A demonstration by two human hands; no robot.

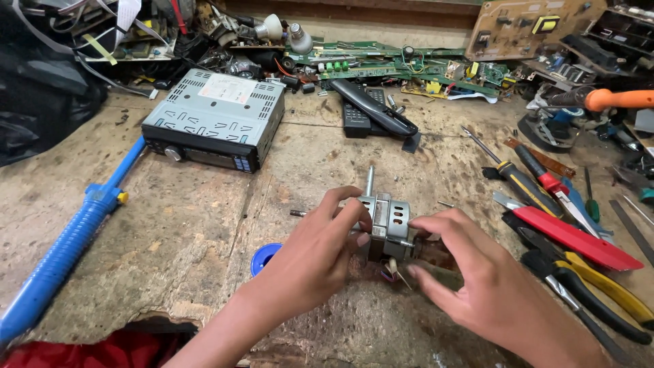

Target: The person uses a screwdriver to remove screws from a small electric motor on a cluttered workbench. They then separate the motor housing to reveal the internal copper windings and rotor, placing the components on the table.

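While your left hand (320, 249) clamps the small grey metal motor (387, 225) at counter (204, 218) centre, your right hand (477, 272) pinches its 3 o'clock end. Housing looks assembled; the yellow-handled pliers (599, 289) at 3 o'clock lie untouched.

Your left hand (320, 255) grips the small grey metal motor (387, 228) at the centre of the worn wooden bench (204, 218), fingers curled over its left face. Your right hand (477, 279) closes on its right side, thumb beneath. The motor's shaft (369, 180) points toward 12 o'clock. A car stereo unit (214, 119) lies at 11 o'clock, two remote controls (371, 109) at 12 o'clock. At 3 o'clock lie screwdrivers (528, 180), a red-handled tool (579, 238) and yellow-handled pliers (606, 289). A blue desoldering pump (65, 252) lies at 9 o'clock. A blue spool (262, 257) sits just beside your left hand.
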